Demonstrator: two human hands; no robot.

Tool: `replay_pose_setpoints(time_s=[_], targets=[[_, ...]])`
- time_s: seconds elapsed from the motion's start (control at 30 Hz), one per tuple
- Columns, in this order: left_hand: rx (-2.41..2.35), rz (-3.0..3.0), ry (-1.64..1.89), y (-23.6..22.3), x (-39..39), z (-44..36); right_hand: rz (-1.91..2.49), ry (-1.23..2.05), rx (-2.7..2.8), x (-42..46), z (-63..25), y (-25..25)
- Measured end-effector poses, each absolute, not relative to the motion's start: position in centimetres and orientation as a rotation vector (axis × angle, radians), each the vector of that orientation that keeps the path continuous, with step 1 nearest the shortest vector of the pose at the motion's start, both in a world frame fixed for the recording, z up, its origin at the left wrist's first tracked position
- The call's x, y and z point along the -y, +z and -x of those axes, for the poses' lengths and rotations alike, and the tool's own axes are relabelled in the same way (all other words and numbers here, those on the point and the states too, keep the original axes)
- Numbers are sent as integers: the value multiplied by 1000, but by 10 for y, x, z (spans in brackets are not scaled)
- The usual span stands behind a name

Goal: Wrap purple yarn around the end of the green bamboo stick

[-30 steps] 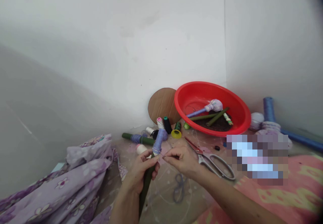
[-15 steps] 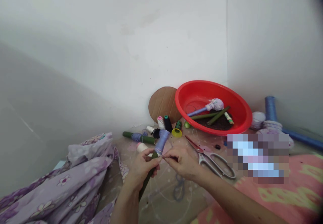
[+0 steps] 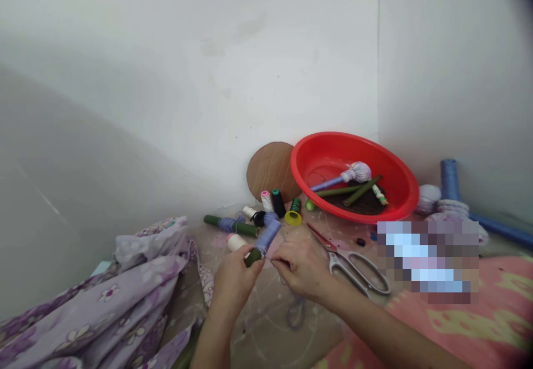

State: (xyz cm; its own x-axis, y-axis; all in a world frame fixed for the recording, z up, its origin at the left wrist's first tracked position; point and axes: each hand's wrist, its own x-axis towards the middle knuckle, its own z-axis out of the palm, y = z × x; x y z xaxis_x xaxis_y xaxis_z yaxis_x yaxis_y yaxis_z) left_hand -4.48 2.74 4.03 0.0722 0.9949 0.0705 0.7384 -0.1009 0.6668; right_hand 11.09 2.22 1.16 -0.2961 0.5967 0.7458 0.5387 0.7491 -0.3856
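My left hand (image 3: 234, 281) is closed around a green stick (image 3: 253, 257), gripping it just below its upper part, which is wound with lavender yarn (image 3: 267, 237). The stick tilts up and to the right, and its lower end shows beneath my left forearm. Close beside the yarn's lower edge, my right hand (image 3: 303, 266) pinches a thin thread (image 3: 268, 259) between thumb and forefinger. That thread runs to the stick at my left thumb. Scissors (image 3: 347, 263) with silver handles lie to the right of my right hand.
Thread spools (image 3: 278, 203) and a second yarn-wrapped green stick (image 3: 231, 225) lie beyond my hands. A red basin (image 3: 406, 191) holding sticks leans near a cardboard disc (image 3: 266, 172). Floral cloth (image 3: 137, 297) is heaped left; a pink-and-yellow cloth (image 3: 462, 324) lies right. Blurred blocks hide something at right.
The stick has turned in my left hand, its lower end swinging left under my forearm. My right hand still pinches the thread, slightly farther from the stick.
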Motion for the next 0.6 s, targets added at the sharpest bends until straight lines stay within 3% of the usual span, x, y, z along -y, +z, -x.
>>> replay_pose_setpoints(time_s=[0.23, 0.6], targets=[[-2261, -2266, 239, 54, -10, 35, 817, -165, 2045, -25, -109, 9], [-2072, -2384, 9, 51, -5, 32, 753, -338, 2088, -37, -117, 7]])
